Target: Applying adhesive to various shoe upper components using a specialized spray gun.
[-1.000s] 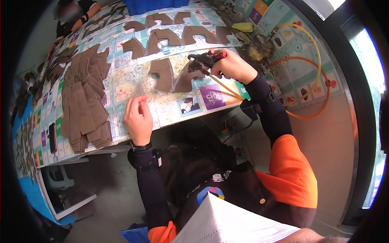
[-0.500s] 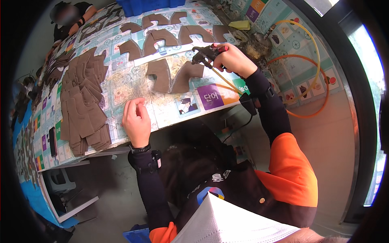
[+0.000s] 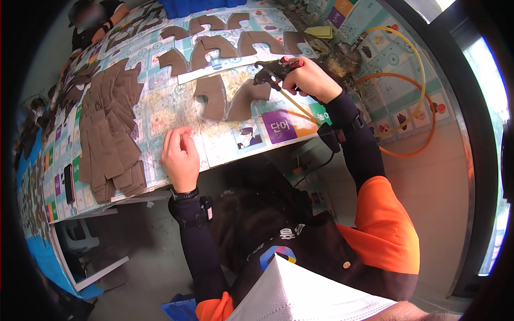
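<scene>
My right hand (image 3: 315,83) is wrapped round a dark spray gun (image 3: 272,73) with red parts and thin hoses, held above the right part of the table. Just left of and below its nozzle, two brown cut pieces (image 3: 211,97) lie side by side, their facing edges forming a V with a pale line along them. My left hand (image 3: 181,160) rests at the near table edge, fingers loosely curled in with nothing seen in them. To its left lies a thick heap of overlapping brown pieces (image 3: 111,134).
More brown pieces (image 3: 219,46) lie in rows farther back, before a blue crate (image 3: 202,6). A phone (image 3: 68,183) lies at the left edge. Yellow and orange hoses (image 3: 423,80) loop along the right wall. Another person's arm (image 3: 101,33) reaches in at the far left.
The view has shifted very slightly. Both hands, the spray gun and the brown pieces keep nearly the same places.
</scene>
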Motion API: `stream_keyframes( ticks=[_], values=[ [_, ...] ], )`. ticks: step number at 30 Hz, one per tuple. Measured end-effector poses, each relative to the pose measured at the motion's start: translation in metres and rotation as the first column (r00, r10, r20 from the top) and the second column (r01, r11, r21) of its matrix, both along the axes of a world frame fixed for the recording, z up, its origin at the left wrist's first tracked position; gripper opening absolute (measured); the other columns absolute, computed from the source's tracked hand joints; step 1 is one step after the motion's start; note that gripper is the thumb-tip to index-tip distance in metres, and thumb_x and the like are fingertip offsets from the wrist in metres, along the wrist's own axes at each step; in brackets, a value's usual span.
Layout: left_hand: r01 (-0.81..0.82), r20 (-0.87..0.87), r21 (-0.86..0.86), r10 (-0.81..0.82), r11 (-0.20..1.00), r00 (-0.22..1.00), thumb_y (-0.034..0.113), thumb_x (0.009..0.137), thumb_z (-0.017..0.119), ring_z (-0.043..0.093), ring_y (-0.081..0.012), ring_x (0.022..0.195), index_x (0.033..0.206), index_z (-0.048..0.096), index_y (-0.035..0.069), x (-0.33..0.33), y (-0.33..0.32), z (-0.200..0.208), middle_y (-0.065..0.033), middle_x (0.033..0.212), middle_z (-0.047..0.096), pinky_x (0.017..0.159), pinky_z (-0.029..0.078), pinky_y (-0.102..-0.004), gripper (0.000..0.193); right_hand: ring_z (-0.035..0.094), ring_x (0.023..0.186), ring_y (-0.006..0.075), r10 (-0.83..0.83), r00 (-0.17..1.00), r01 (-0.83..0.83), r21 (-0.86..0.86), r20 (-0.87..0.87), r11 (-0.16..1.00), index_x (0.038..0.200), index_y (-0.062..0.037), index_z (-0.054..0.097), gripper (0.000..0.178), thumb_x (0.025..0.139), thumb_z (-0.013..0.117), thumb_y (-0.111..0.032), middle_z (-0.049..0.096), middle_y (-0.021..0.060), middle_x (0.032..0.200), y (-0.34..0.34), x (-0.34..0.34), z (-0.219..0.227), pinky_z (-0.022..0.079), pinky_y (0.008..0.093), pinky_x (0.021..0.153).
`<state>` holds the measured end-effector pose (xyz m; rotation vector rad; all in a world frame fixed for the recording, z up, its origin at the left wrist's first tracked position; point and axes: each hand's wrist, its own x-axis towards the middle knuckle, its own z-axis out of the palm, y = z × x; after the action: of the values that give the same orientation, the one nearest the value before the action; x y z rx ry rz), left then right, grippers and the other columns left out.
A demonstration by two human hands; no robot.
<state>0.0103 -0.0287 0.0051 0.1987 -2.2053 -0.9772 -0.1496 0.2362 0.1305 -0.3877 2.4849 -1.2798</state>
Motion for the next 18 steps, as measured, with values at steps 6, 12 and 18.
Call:
stream_keyframes(
  ticks=[6, 12, 18],
  values=[
    [-0.009, 0.01, 0.017, 0.009, 1.0, 1.0, 0.002, 0.091, 0.055, 0.062, -0.0255, 0.069, 0.094, 0.066, 0.002, 0.0, 0.0, -0.001, -0.011, 0.087, 0.064, 0.062, 0.049, -0.0345, 0.012, 0.038, 0.047, 0.0056, 0.083, 0.994, -0.079, -0.052, 0.074, 0.995, 0.084, -0.0051, 0.062, 0.019, 0.066, 0.061, 0.001, 0.048, -0.0022, 0.059, -0.008, 0.012, 0.0, 0.029, 0.0245, 0.044],
    [-0.007, -0.007, 0.009, 0.007, 1.0, 1.0, 0.002, 0.091, 0.055, 0.062, -0.0253, 0.068, 0.094, 0.066, 0.002, -0.001, 0.001, 0.002, -0.0105, 0.087, 0.064, 0.062, 0.048, -0.0343, 0.012, 0.045, 0.051, 0.0068, 0.251, 0.967, -0.246, 0.094, -0.049, 0.965, 0.095, -0.0022, 0.066, 0.024, 0.071, 0.067, -0.003, 0.054, 0.0008, 0.069, -0.006, 0.015, -0.01, 0.036, 0.0248, 0.048],
    [-0.006, -0.004, 0.017, 0.006, 1.0, 1.0, 0.002, 0.091, 0.056, 0.062, -0.0258, 0.069, 0.094, 0.066, 0.002, 0.0, 0.002, 0.002, -0.0105, 0.087, 0.064, 0.063, 0.049, -0.0342, 0.011, 0.059, 0.065, 0.0134, 0.385, 0.918, -0.34, 0.304, -0.1, 0.89, 0.083, -0.003, 0.075, 0.015, 0.069, 0.075, 0.0, 0.066, 0.0093, 0.092, -0.013, 0.026, -0.007, 0.05, 0.0255, 0.063]
  ],
)
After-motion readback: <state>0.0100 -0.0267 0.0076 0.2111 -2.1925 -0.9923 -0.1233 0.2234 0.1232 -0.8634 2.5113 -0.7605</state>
